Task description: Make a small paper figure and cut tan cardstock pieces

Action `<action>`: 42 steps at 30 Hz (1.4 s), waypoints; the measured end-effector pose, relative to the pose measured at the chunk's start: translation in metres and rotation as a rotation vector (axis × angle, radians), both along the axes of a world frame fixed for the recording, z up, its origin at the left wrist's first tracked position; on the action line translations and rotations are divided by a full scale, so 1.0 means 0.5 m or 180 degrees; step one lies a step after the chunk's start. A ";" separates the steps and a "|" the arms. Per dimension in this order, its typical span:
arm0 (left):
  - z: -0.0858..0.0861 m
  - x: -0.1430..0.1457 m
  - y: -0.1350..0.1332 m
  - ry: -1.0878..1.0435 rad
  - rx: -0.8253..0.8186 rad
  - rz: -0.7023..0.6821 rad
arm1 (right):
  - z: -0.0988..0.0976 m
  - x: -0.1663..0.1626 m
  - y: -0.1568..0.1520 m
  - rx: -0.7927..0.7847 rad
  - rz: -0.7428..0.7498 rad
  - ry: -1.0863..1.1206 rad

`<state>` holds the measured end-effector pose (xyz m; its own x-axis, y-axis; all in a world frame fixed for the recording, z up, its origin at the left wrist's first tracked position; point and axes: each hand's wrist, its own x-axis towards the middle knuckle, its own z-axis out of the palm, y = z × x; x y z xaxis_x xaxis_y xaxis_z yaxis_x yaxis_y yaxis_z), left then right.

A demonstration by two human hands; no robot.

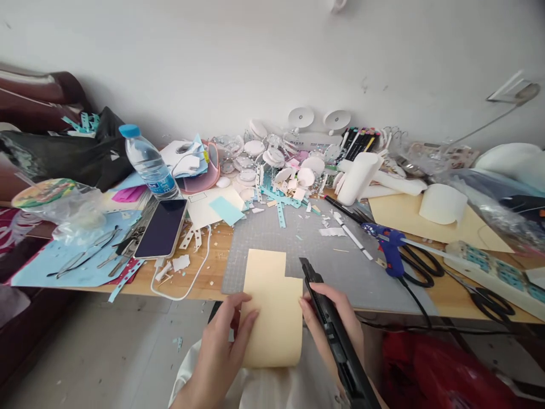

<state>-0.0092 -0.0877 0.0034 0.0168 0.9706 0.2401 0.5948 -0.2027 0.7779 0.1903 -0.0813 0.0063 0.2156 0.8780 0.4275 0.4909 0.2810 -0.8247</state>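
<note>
A cream paper sheet (pixel 271 301) with a notch cut from its upper right corner lies over the front edge of the grey cutting mat (pixel 323 250). My left hand (pixel 221 346) grips the sheet's lower left edge, thumb on top. My right hand (pixel 330 321) is closed round a long black utility knife (pixel 336 335), whose tip rests at the notch on the sheet's right edge.
On the wooden desk (pixel 213 281) lie a phone (pixel 162 228) with white cable, a water bottle (pixel 149 163), a blue glue gun (pixel 389 247), black scissors (pixel 419 264), a power strip (pixel 494 271), markers (pixel 360 138), rolled white paper (pixel 357 177) and many paper scraps. A red bag (pixel 430 372) sits below right.
</note>
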 end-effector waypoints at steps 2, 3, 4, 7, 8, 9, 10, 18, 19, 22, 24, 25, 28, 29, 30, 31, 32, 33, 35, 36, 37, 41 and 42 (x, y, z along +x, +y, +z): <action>-0.008 -0.009 0.017 0.0218 -0.0048 -0.0215 | -0.015 0.005 0.015 -0.0159 0.0010 -0.0149; -0.012 -0.012 0.024 0.0293 -0.0066 -0.0323 | -0.021 0.006 0.022 -0.0233 0.0006 -0.0234; -0.015 -0.015 0.032 0.0349 -0.0096 -0.0421 | -0.026 0.007 0.028 -0.0305 -0.0001 -0.0313; -0.020 -0.018 0.048 0.0483 -0.0213 -0.0624 | -0.039 0.009 0.041 -0.0562 -0.0058 -0.0427; -0.020 -0.018 0.053 0.0532 -0.0227 -0.0665 | -0.040 0.010 0.046 -0.0597 -0.0094 -0.0458; -0.019 -0.018 0.056 0.0590 -0.0222 -0.0705 | -0.041 0.012 0.051 -0.0604 -0.0111 -0.0522; -0.017 -0.018 0.060 0.0655 -0.0202 -0.0749 | -0.040 0.014 0.058 -0.0585 -0.0088 -0.0627; 0.014 -0.024 0.089 0.1256 0.0068 -0.1194 | -0.021 0.015 0.141 -0.0113 0.0980 -0.1621; 0.019 -0.025 0.095 0.1354 0.0142 -0.1225 | -0.022 0.013 0.146 -0.0067 0.1047 -0.1723; 0.034 -0.023 0.120 0.1534 0.0394 -0.1203 | -0.030 0.009 0.145 -0.0160 0.1011 -0.1872; 0.041 -0.020 0.141 0.1534 0.0521 -0.1104 | -0.035 0.010 0.138 -0.0303 0.1013 -0.1891; 0.042 -0.019 0.152 0.1518 0.0579 -0.1088 | -0.036 0.011 0.134 -0.0350 0.1033 -0.1906; 0.038 -0.015 0.177 0.1486 0.0608 -0.1261 | -0.038 0.016 0.129 -0.0385 0.1125 -0.1973; 0.035 -0.014 0.181 0.1478 0.0578 -0.1337 | -0.037 0.017 0.130 -0.0388 0.1151 -0.1986; 0.031 -0.013 0.184 0.1479 0.0540 -0.1391 | -0.036 0.018 0.131 -0.0393 0.1173 -0.1989; 0.028 -0.013 0.186 0.1486 0.0513 -0.1429 | -0.035 0.019 0.132 -0.0397 0.1189 -0.1979; 0.025 -0.012 0.187 0.1497 0.0509 -0.1449 | -0.033 0.019 0.134 -0.0389 0.1202 -0.1957; 0.023 -0.011 0.187 0.1522 0.0526 -0.1463 | -0.031 0.019 0.137 -0.0365 0.1209 -0.1926; 0.020 -0.009 0.189 0.1591 0.0579 -0.1472 | -0.027 0.019 0.143 -0.0282 0.1231 -0.1851; 0.019 -0.008 0.190 0.1624 0.0610 -0.1474 | -0.025 0.019 0.146 -0.0252 0.1222 -0.1816; 0.019 -0.006 0.192 0.1652 0.0628 -0.1480 | -0.023 0.018 0.148 -0.0243 0.1202 -0.1792; 0.017 -0.001 0.198 0.1671 0.0599 -0.1479 | -0.017 0.017 0.153 -0.0323 0.1079 -0.1717; 0.017 -0.001 0.199 0.1660 0.0595 -0.1464 | -0.016 0.017 0.153 -0.0340 0.1075 -0.1709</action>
